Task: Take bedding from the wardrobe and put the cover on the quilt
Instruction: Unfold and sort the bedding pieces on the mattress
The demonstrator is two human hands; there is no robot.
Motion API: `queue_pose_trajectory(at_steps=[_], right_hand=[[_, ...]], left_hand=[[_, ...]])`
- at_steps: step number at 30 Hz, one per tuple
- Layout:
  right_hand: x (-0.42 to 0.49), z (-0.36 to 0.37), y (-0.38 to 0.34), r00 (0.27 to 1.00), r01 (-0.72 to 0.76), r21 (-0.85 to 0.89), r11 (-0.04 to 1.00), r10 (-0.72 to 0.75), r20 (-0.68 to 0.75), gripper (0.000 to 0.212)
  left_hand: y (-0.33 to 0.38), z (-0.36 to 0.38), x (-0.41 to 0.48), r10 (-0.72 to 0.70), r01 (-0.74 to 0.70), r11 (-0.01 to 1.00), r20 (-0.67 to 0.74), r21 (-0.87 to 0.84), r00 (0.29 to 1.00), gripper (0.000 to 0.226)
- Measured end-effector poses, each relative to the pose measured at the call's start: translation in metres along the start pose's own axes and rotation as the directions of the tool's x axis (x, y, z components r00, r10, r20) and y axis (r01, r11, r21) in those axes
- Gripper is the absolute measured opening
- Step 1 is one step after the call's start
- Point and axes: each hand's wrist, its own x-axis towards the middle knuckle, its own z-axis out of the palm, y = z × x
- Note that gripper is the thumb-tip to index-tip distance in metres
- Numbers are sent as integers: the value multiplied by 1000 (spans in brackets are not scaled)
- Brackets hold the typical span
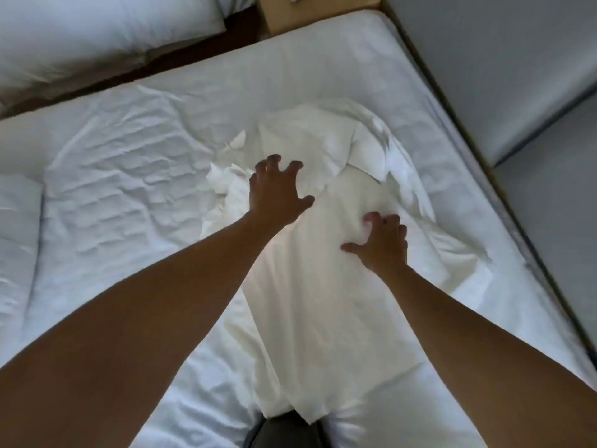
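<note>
A long, partly folded white cover lies on the bed in front of me, its far end rumpled and loosely unfolded. It rests on wrinkled white bedding that is spread across the mattress. My left hand is over the cover's far left part, with fingers spread and bent and nothing in its grip. On the cover's right side my right hand rests its fingertips on the fabric, thumb stretched out to the left.
A pillow lies at the bed's left edge. A second bed with white pillows stands at the upper left, beyond a dark gap and a wooden nightstand. Grey padded panels line the right side. My dark trouser leg shows at the bottom.
</note>
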Motion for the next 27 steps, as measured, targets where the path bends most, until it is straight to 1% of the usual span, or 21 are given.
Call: queue_pose_trajectory(at_steps=[2, 3, 4, 5, 6, 7, 8, 9, 10, 11, 12, 13, 14, 15, 16, 17, 19, 20, 22, 24, 27], right_hand=[[44, 1, -21, 972, -31, -95, 995, 52, 231, 96], [57, 4, -25, 947, -39, -187, 982, 96, 307, 109], [71, 9, -29, 928, -49, -260, 964, 140, 344, 120], [80, 14, -30, 918, -64, -308, 949, 177, 354, 128], [87, 18, -31, 913, -77, -339, 938, 203, 353, 133], [91, 21, -32, 910, -83, -363, 928, 220, 353, 134], [93, 22, -34, 905, -84, -387, 918, 233, 356, 134], [95, 21, -36, 900, -91, -403, 910, 248, 357, 132], [96, 21, -39, 897, -104, -411, 906, 264, 355, 130], [97, 20, -41, 896, -115, -409, 905, 272, 351, 129], [97, 18, -44, 895, -119, -402, 908, 274, 352, 127], [96, 17, -44, 892, -123, -393, 911, 275, 358, 127], [96, 16, -46, 888, -125, -384, 915, 276, 368, 128], [97, 16, -47, 883, -129, -375, 918, 279, 378, 129], [98, 15, -48, 880, -134, -371, 919, 282, 382, 131], [100, 15, -49, 877, -137, -369, 919, 285, 385, 133], [102, 16, -50, 868, -143, -369, 918, 295, 399, 139], [104, 17, -50, 864, -147, -365, 919, 299, 406, 140], [105, 19, -48, 856, -166, -358, 919, 314, 410, 141], [106, 22, -46, 854, -180, -360, 915, 327, 405, 141], [111, 28, -42, 855, -180, -351, 919, 322, 407, 141]], left_hand=[[-9, 13, 51, -134, 124, 988, 106, 96, 985, 110], [-16, 21, 65, -223, 206, 972, 186, 110, 957, 119], [-27, 31, 79, -276, 262, 961, 274, 89, 921, 121], [-38, 40, 89, -271, 272, 961, 357, 47, 894, 113], [-48, 44, 99, -202, 218, 976, 413, 8, 888, 98], [-58, 40, 112, -106, 116, 993, 429, 1, 897, 82], [-68, 27, 129, -13, 6, 1000, 387, 20, 922, 66], [-80, 6, 155, 62, -83, 994, 281, 67, 958, 53], [-92, -21, 185, 125, -142, 981, 131, 129, 983, 45], [-103, -49, 215, 171, -159, 965, -39, 208, 985, 44], [-113, -75, 242, 196, -132, 946, -196, 295, 961, 49], [-119, -93, 261, 167, -52, 940, -320, 338, 933, 58], [-119, -105, 274, 85, 46, 948, -392, 314, 916, 69], [-114, -108, 280, -16, 127, 960, -403, 249, 915, 82], [-103, -105, 279, -95, 171, 967, -356, 187, 930, 91], [-93, -92, 272, -115, 161, 974, -264, 158, 958, 95], [-83, -50, 243, -96, 100, 988, -43, 118, 994, 95], [-86, -28, 224, -141, 138, 989, 61, 51, 988, 97], [-105, 11, 187, -319, 353, 926, 228, -130, 920, 103], [-121, 40, 155, -444, 521, 804, 292, -288, 847, 101], [-117, 62, 121, -517, 570, 684, 249, -456, 819, 103]])
